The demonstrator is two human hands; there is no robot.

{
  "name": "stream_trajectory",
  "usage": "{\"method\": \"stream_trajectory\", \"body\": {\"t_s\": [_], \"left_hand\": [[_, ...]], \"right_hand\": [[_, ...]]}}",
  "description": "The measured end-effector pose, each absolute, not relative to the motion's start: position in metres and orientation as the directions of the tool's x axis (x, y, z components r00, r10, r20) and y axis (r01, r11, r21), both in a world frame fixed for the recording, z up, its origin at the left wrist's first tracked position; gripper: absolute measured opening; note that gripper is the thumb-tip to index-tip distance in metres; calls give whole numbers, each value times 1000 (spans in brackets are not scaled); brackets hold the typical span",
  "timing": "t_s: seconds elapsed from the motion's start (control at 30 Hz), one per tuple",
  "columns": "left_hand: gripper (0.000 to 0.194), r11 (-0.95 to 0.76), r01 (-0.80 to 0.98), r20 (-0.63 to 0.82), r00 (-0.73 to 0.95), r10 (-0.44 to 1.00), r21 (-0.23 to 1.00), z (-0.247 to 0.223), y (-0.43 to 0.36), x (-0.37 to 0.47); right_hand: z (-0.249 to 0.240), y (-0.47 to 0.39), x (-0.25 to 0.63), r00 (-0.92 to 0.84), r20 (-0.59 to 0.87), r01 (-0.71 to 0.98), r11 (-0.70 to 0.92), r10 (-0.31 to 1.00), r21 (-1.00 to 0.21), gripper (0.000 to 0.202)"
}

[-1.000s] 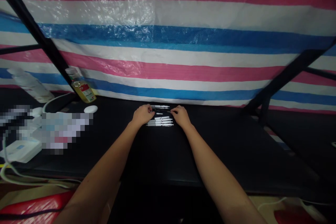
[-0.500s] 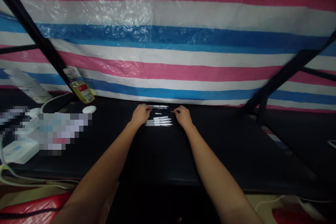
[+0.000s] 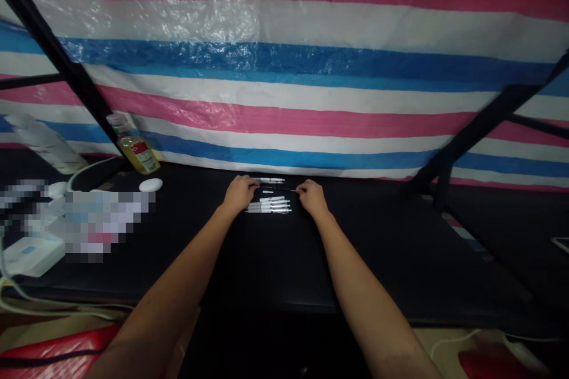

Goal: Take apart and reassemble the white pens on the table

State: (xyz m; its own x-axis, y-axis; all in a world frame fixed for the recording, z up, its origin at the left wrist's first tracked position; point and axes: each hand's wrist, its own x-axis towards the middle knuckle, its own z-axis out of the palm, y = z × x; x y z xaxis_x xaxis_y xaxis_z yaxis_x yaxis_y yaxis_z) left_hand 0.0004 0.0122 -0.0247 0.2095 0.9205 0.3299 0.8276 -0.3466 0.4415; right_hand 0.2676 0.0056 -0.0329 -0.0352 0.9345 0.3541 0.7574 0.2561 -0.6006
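Left hand point(image 3: 240, 193) and right hand point(image 3: 312, 198): fingertips pinched on thin rod point(image 3: 285, 190). Pull straight, clear of pens point(image 3: 274, 206) at six o'clock.

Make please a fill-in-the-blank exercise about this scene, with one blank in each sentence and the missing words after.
1. A thin rod spans the gap between the two ____.
2. The bottle is nearer to the ____ hand than to the right hand.
3. The liquid in the bottle is ____.
4. The sheet behind the table has a pattern of coloured ____.

Missing words: hands; left; yellow; stripes.
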Motion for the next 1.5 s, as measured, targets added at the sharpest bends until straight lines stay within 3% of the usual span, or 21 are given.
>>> {"method": "stream_trajectory", "body": {"t_s": [0.4, 0.67, 0.93, 1.33, 1.5], "left_hand": [[22, -371, 827, 346, 231, 909, 423, -25, 11, 5], [23, -297, 862, 307, 176, 935, 411, -23, 11, 1], [24, -311, 868, 308, 196, 931, 387, -22, 12, 4], [22, -422, 727, 352, 260, 899, 541, -19, 12, 7], [24, -499, 678, 392, 321, 862, 540, -14, 4, 15]], "right_hand": [[-32, 5, 255, -72, 350, 767, 276, 934, -579, 21], [-32, 7, 247, -101, 362, 785, 298, 927, -543, 21], [-32, 5, 244, -94, 371, 761, 307, 924, -571, 21], [-32, 5, 241, -59, 387, 688, 318, 920, -652, 18], [-30, 2, 234, -86, 451, 611, 405, 888, -680, 16]]}}
